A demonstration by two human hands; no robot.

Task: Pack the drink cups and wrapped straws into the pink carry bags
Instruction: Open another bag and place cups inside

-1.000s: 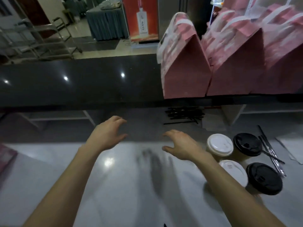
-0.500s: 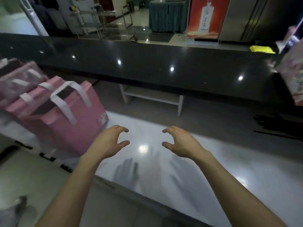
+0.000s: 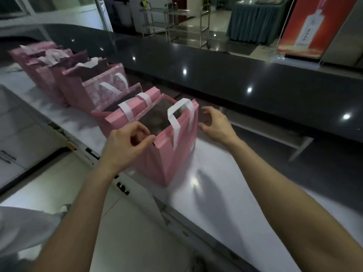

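White counter (image 3: pixel 225 185): pink bags in row, nearest bag (image 3: pixel 172 150) open at edge. Left hand (image 3: pixel 125 146) pinches its rim; right hand (image 3: pixel 216 124) spread beside, empty. Risk: one-sided pull tips bag.

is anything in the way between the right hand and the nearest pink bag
Nothing visible. The right hand hovers open just off the far side of the nearest pink bag, with only bare white counter below the gap. The left hand is already at the bag's near rim.
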